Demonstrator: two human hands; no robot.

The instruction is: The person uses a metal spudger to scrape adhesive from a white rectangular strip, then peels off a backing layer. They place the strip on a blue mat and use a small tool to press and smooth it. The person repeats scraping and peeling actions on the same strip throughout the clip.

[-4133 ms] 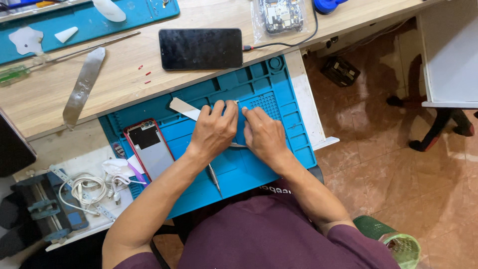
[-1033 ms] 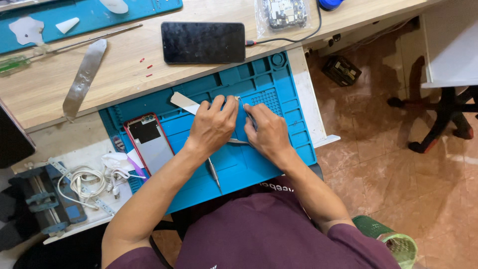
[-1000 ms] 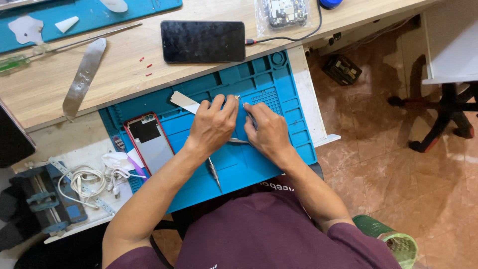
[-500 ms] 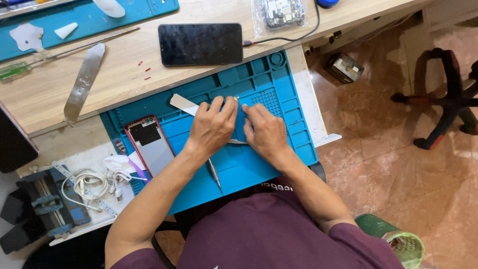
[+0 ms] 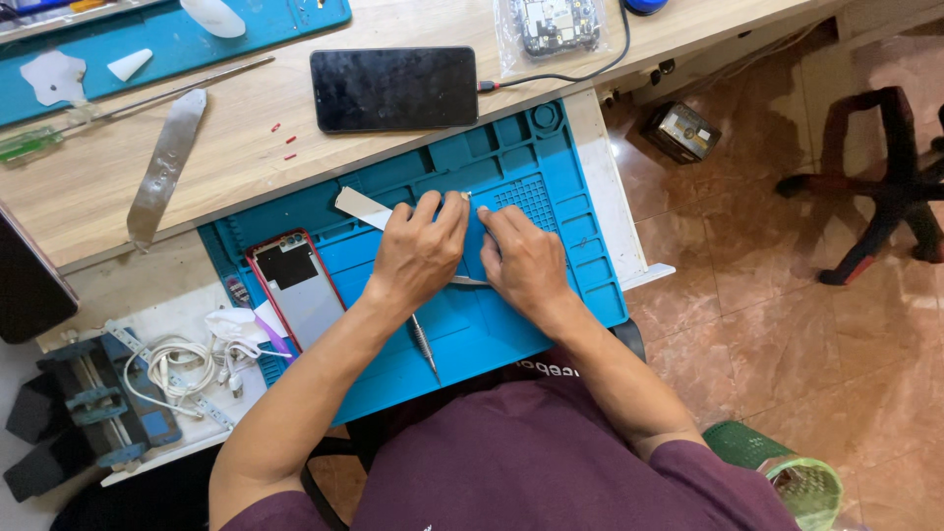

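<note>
A phone-repair workshop; a blue compartmented work mat (image 5: 551,167) lies on the wooden counter (image 5: 246,167); an opened phone shell (image 5: 295,287) at nine o'clock, a bagged circuit board (image 5: 556,25) at twelve, a metal pry tool (image 5: 165,167) at ten.

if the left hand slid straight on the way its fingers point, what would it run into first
Probably the raised compartment ridges at the far edge of the blue mat, then the black phone beyond. The left hand points up and slightly right; depth is unclear.

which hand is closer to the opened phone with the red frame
Left. The left hand sits just right of the red-framed phone on the blue mat; the right hand lies farther right.
</note>
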